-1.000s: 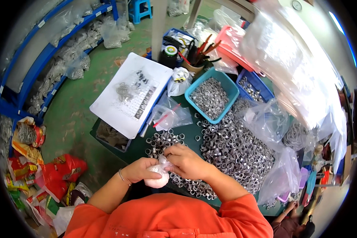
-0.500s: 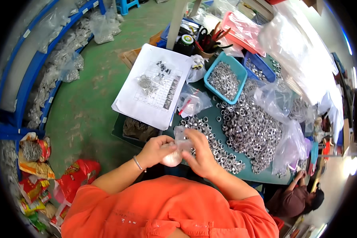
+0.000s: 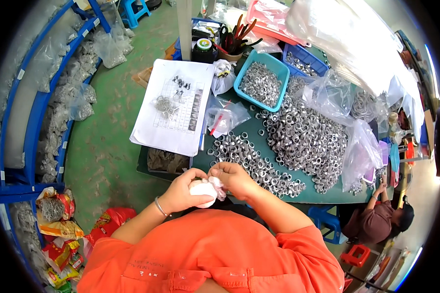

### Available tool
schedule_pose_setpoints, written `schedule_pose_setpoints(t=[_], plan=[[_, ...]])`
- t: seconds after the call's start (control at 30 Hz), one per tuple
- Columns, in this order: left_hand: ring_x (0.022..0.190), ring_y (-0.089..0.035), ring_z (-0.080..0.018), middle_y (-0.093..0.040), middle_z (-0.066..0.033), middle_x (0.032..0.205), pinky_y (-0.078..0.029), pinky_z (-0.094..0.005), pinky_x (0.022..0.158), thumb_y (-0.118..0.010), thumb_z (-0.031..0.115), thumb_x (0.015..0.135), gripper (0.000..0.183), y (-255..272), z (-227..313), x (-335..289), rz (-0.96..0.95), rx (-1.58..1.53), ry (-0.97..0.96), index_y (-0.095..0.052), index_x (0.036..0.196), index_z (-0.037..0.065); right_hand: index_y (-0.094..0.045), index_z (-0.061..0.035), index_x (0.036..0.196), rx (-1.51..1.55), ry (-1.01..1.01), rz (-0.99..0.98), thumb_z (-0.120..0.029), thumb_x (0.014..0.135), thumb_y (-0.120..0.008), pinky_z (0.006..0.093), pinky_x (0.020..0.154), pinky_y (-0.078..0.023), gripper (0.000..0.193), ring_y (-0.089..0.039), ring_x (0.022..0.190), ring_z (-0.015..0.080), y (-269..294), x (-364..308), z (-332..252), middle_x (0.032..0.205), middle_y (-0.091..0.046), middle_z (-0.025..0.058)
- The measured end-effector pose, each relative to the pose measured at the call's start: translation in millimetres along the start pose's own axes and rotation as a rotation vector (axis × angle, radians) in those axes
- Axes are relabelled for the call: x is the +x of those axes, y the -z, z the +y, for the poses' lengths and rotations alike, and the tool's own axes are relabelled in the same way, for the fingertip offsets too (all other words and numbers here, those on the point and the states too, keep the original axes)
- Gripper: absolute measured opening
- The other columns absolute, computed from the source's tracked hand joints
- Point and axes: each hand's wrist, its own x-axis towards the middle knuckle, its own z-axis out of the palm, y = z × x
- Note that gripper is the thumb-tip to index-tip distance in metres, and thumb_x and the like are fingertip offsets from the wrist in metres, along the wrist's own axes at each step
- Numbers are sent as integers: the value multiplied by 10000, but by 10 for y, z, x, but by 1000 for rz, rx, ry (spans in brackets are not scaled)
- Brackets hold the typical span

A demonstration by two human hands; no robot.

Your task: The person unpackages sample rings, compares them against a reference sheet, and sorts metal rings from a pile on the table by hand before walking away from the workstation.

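Entry, as I see it from the head view.

Hands: my left hand [image 3: 181,191] and right hand [image 3: 234,178] meet just off the near edge of the worktop, at about 6 o'clock of the picture's centre. Left fingers are wrapped around a small white bag [image 3: 204,187], cupping it from below; right fingers pinch its gathered clear-plastic neck at the top. A thin bracelet [image 3: 159,207] sits on the left wrist.

Surface: green worktop [image 3: 252,129], crowded. A spread of small metal rings [image 3: 252,161] lies just at 12 to 1 o'clock of the hands; a far larger heap of rings [image 3: 305,141] lies at 2 o'clock. A white printed sheet [image 3: 176,115] with a few sample rings on it overhangs the left edge, at 11 o'clock. A teal tray [image 3: 261,80] of rings and a blue basket [image 3: 305,58] stand farther back, with a tub of tools [image 3: 232,41] behind. Clear plastic bags [image 3: 225,117] lie among the rings.

Room: green floor [image 3: 112,132] at 9 o'clock; blue shelving [image 3: 39,102] stacked with bagged parts along the left wall; coloured packets [image 3: 58,229] at 8 o'clock. Another person [image 3: 376,222] sits at 4 o'clock, beside a blue stool [image 3: 327,222].
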Motion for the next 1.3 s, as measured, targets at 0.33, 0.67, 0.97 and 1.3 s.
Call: schedule_pose_setpoints(t=[0.33, 0.67, 0.97, 1.3], plan=[[948, -595, -158, -567, -85, 1069, -516, -274, 815, -661, 82, 824, 378, -238, 97, 409, 311, -829, 68, -505, 1158, 2, -565, -25, 1074, 345, 375, 349, -109, 902, -586, 258, 760, -449, 192, -549, 884, 123, -42, 240, 180, 1106, -543, 100], [1007, -495, -162, -497, -81, 1108, -398, -290, 909, -281, 405, 1011, 497, -319, 215, 860, 532, -280, -206, -448, 1263, 9, -265, 47, 1362, 153, 578, 79, -283, 766, -769, 346, 1031, -335, 848, -438, 1210, 238, 249, 298, 46, 1289, -450, 160], [1217, -436, -185, -433, -103, 1322, -370, -336, 1011, -641, 326, 871, 755, -119, 83, 878, 77, -478, -126, -243, 1417, -12, -338, -74, 1343, 294, 693, 48, -139, 699, -806, 369, 1033, -353, 798, -385, 1265, 230, 385, 395, 166, 1378, -362, 130], [998, -541, -356, -513, -174, 1073, -457, -403, 850, -780, 106, 675, 780, -204, 201, 706, 424, 559, -331, -375, 1335, 18, -333, 5, 1343, -107, 338, 36, -139, 772, -730, 387, 906, -464, 710, -551, 1110, 336, 393, 55, -222, 1290, -430, 247]])
